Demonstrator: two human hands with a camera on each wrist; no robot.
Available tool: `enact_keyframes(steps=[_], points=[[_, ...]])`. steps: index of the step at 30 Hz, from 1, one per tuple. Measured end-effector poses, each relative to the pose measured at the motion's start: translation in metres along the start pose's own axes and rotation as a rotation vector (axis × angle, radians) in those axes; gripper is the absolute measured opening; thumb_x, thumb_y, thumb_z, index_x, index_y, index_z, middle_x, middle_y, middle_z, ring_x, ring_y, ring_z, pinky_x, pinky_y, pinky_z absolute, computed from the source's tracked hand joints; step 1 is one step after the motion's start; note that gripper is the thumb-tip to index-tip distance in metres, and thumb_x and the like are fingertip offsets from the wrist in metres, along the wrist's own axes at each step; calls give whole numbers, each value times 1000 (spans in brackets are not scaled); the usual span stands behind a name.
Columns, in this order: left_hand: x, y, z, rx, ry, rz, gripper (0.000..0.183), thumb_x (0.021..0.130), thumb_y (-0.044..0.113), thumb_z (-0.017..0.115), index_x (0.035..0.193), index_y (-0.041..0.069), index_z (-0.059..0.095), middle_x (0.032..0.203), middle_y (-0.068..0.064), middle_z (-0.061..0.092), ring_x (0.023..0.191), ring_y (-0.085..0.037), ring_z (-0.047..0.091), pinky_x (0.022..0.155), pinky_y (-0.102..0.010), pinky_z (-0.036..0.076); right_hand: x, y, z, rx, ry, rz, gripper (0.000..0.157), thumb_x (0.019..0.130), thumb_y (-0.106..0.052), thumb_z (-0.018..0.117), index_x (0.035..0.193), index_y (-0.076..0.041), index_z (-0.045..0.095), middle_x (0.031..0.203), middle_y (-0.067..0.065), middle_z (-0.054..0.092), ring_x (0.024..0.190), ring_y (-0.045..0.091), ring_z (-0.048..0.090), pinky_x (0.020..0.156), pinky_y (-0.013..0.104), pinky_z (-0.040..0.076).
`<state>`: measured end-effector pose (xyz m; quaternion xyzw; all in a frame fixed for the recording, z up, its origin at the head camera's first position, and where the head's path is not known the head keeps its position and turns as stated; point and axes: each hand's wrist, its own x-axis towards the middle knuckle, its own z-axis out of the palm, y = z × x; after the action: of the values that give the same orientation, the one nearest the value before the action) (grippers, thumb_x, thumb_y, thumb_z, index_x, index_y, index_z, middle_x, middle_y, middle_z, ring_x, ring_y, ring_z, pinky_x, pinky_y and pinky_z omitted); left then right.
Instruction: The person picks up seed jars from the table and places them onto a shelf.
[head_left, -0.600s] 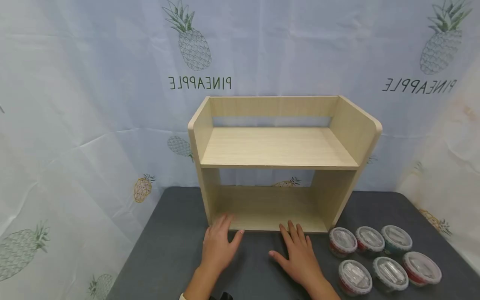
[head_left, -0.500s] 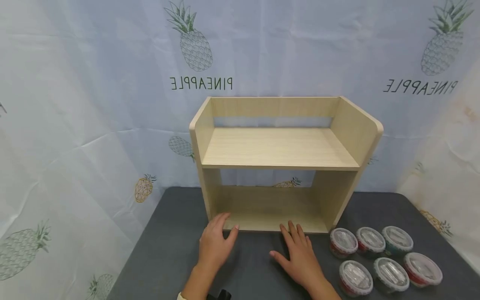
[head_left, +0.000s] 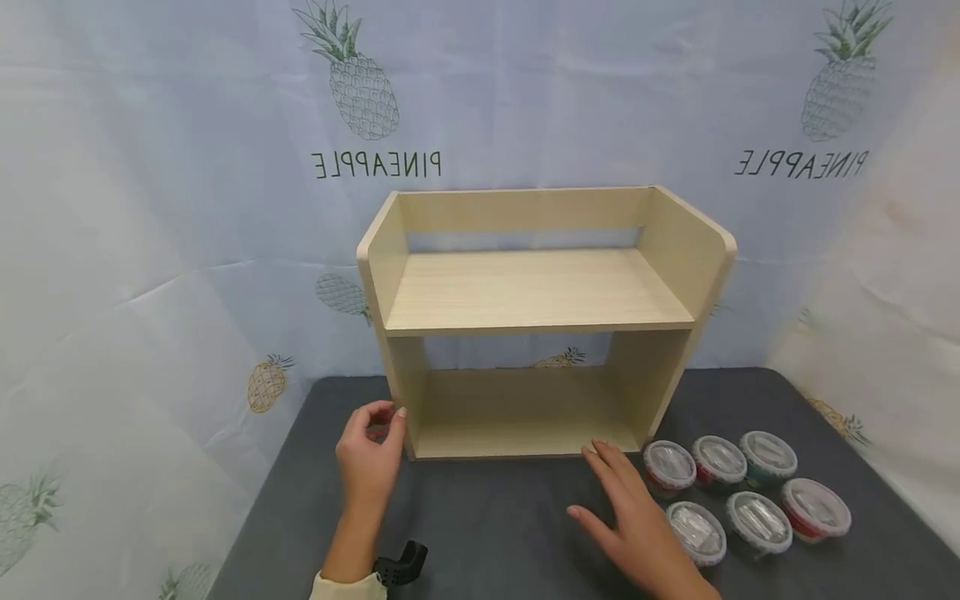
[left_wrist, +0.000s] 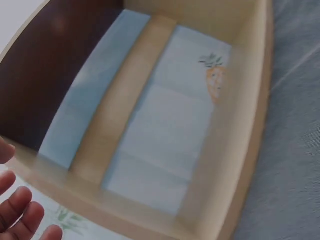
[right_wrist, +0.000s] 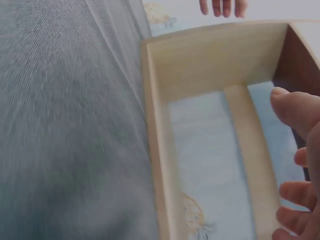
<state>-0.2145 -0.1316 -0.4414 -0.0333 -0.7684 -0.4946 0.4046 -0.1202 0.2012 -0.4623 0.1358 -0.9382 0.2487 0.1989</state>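
A pale wooden two-tier shelf point(head_left: 536, 287) stands on the dark grey tabletop. My left hand point(head_left: 367, 458) is beside the shelf's left side panel, fingers bent and thumb tip overlapping the panel's front edge in the head view. In the left wrist view its fingertips point(left_wrist: 22, 215) lie outside the panel, with nothing between fingers and thumb. My right hand point(head_left: 637, 525) is in front of the shelf's lower right part, fingers extended and thumb spread, holding nothing. Its thumb and fingers show at the right edge of the right wrist view.
Several small round tubs with clear lids point(head_left: 757, 521) sit in two rows right of my right hand. A white curtain point(head_left: 540, 100) with pineapple prints hangs behind and beside the table. A black strap device point(head_left: 401, 565) is on my left wrist.
My left hand has moved left, from the shelf's lower front edge to its left side panel, its fingers bending more. My right hand has shifted slightly right. The head view has panned a little.
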Motion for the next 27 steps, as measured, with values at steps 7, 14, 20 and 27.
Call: enact_keyframes(steps=[7, 14, 20, 27], points=[[18, -3, -5, -87, -18, -123, 26, 90, 15, 73, 112, 3, 67, 104, -14, 66, 92, -12, 58, 70, -7, 49, -23, 25, -34, -42, 185, -44, 83, 75, -24, 86, 148, -14, 46, 144, 12, 51, 132, 33, 45, 108, 0, 11], [27, 14, -6, -138, -90, -187, 35, 90, 9, 71, 123, -3, 63, 119, -20, 63, 108, -24, 58, 75, 0, 45, -48, 49, -48, -29, 288, 22, 79, 72, -14, 87, 142, -5, 51, 133, 23, 56, 135, -8, 31, 101, -3, 14], [30, 16, 0, -158, -108, -182, 32, 91, 8, 70, 119, -5, 65, 113, -20, 65, 101, -10, 60, 75, -5, 49, -65, 58, -43, -65, 247, 157, 73, 75, -19, 86, 137, -2, 53, 131, 23, 57, 136, 1, 35, 109, 7, 23], [32, -4, 5, -208, -106, -196, 29, 90, 10, 72, 116, -3, 68, 108, -16, 69, 93, 5, 60, 75, -9, 53, -69, 64, -36, -87, 221, 211, 71, 74, -24, 87, 134, -2, 55, 129, 22, 59, 119, 23, 49, 101, 11, 30]])
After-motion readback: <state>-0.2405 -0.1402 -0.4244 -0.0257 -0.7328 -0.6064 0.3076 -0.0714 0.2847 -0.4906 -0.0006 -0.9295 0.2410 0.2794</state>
